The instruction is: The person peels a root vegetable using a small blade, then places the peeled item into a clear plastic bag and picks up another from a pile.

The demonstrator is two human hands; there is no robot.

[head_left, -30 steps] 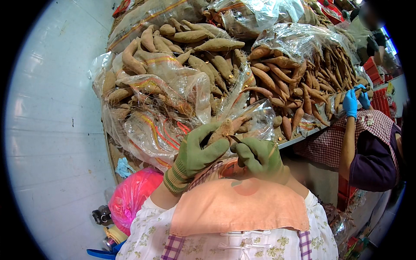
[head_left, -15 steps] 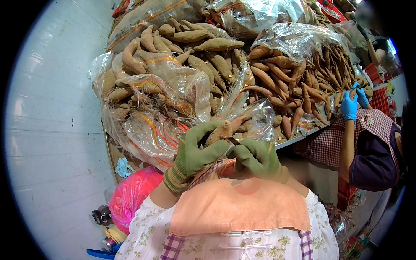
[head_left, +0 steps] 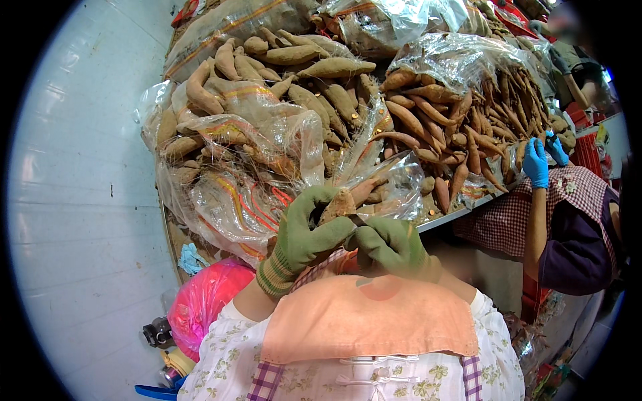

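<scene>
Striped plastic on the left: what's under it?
Brown tubers show at its left side and dimly through clearer parts of the striped plastic. Where it bunches and glares, toward the left hand, whatever lies below is covered and cannot be seen.

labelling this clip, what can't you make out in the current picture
All in the head view:
Held tuber: partly hidden behind the left grip.
Thin dark tool: partly covered by the right grip; too small to identify.
Pink bag: contents obscured by its plastic.
Co-worker with a purple sleeve: partly cut off by the dark fisheye rim.
</scene>
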